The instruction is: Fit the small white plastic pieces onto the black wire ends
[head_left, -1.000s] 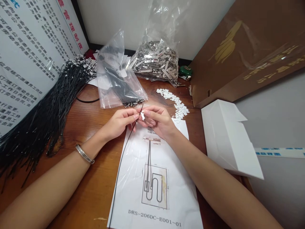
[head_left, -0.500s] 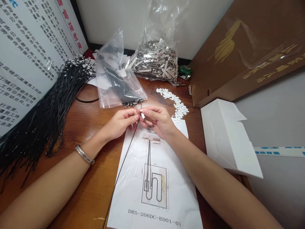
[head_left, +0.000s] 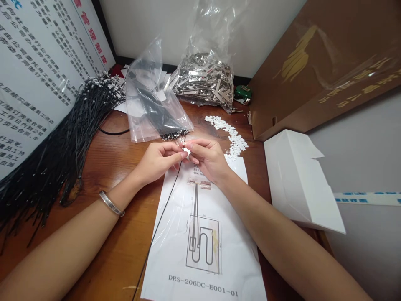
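My left hand (head_left: 162, 162) pinches a thin black wire (head_left: 168, 198) between thumb and forefinger, close to its upper end. From there the wire runs down over the left side of the printed sheet (head_left: 232, 217) to the bottom of the view. Fingertips of my right hand (head_left: 208, 156) are pinched together at the same end, meeting the left ones; a small white connector piece seems to be between them, mostly hidden. Just beyond my right hand, many small white pieces (head_left: 236, 141) lie scattered on the wooden table (head_left: 103, 167).
To the left lies a big bundle of black wires (head_left: 59, 146) with white ends. Behind my hands are a clear bag (head_left: 140, 119) of black wires and a bag of metal parts (head_left: 203, 83). A brown box (head_left: 282, 83) and white carton (head_left: 291, 179) stand right.
Both hands stay together at the wire end, with only slight finger shifts. My left thumb has slid a little toward the right hand; less white shows at the fingertips.
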### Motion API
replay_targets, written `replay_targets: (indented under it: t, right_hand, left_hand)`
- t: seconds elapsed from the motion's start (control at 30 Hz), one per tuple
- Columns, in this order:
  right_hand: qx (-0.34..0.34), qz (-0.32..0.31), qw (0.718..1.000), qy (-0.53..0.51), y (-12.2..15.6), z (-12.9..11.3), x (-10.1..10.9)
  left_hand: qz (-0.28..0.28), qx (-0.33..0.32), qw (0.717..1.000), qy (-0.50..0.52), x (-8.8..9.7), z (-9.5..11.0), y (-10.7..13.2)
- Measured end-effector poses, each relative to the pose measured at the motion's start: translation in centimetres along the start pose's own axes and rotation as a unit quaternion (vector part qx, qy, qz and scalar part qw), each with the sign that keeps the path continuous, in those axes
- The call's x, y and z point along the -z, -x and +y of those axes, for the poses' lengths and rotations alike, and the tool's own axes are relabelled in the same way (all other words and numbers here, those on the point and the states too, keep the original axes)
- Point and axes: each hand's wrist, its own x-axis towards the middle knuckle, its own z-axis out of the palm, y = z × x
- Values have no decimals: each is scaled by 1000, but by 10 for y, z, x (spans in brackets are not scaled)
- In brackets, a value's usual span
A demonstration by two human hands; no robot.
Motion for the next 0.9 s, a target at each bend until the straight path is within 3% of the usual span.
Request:
replay_targets:
  t: [0.43, 0.67, 0.9]
  right_hand:
    - [-1, 18, 1000, -25, -2, 4, 0]
    - [26, -20, 999, 11, -1, 8, 1]
    - [34, 43, 998, -7, -1, 7, -1]
  left_hand:
    - [-18, 3, 999, 29, 0, 2, -1]
    - [-16, -4, 1000, 24, 0, 5, -1]
    - [-14, 22, 999, 46, 0, 2, -2]
